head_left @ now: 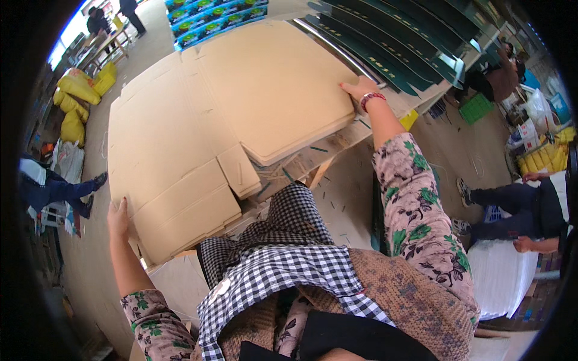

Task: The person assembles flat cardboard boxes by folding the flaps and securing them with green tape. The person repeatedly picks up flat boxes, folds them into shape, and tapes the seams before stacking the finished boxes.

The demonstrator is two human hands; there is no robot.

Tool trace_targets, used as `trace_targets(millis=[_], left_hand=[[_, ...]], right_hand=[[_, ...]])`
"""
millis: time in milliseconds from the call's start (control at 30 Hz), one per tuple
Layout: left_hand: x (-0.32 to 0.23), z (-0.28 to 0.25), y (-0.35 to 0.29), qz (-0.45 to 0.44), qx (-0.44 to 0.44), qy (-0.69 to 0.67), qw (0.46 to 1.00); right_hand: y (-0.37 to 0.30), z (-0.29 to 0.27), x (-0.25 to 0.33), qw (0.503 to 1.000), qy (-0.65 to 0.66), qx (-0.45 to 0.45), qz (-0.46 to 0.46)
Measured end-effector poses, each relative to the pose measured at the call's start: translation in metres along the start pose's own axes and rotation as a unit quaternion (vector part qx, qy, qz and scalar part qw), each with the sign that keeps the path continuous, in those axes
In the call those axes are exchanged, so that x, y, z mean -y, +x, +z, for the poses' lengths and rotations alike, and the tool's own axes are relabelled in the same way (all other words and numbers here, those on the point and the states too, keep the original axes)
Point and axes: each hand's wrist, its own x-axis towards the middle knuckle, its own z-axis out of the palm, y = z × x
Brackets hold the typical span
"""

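Observation:
A stack of flat brown die-cut cardboard sheets (271,84) lies before me on a work table (337,144). At its near left edge, my left hand (118,219) grips the cardboard, thumb upward and the other fingers mostly hidden. My right hand (363,90), with a red bracelet at the wrist, holds the right edge with the thumb on top. Creases and slots run across the top sheet, and a small flap (239,170) juts out at the near side. How many sheets my hands hold, I cannot tell.
Dark green printed sheets (385,45) lie beyond my right hand, beside a metal bar (337,51). Blue printed boxes (214,18) are stacked behind the cardboard. Thin green scraps litter the table's near edge and floor. Other people stand or sit at both sides; yellow sacks (75,99) lie left.

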Motion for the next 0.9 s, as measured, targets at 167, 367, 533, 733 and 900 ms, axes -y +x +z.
trace_targets(millis=[167, 367, 533, 733, 900], left_hand=[[-0.001, -0.003, -0.002, -0.008, -0.077, 0.060, 0.995], [-0.009, -0.056, -0.026, -0.043, -0.108, -0.044, 0.992], [-0.045, -0.030, -0.072, -0.121, 0.096, -0.275, 0.949], [-0.083, 0.053, -0.087, 0.042, -0.063, 0.029, 0.997], [-0.134, 0.085, -0.087, 0.129, -0.092, 0.309, 0.938]], right_hand=[[-0.005, -0.035, -0.002, 0.993, -0.041, -0.087, -0.067], [-0.081, -0.096, 0.002, 0.739, 0.640, -0.053, -0.203], [-0.161, -0.008, 0.031, 0.631, 0.773, 0.042, -0.057], [-0.156, 0.073, 0.061, 0.573, 0.795, 0.179, -0.090], [-0.196, 0.056, 0.113, 0.675, 0.695, 0.219, -0.116]])
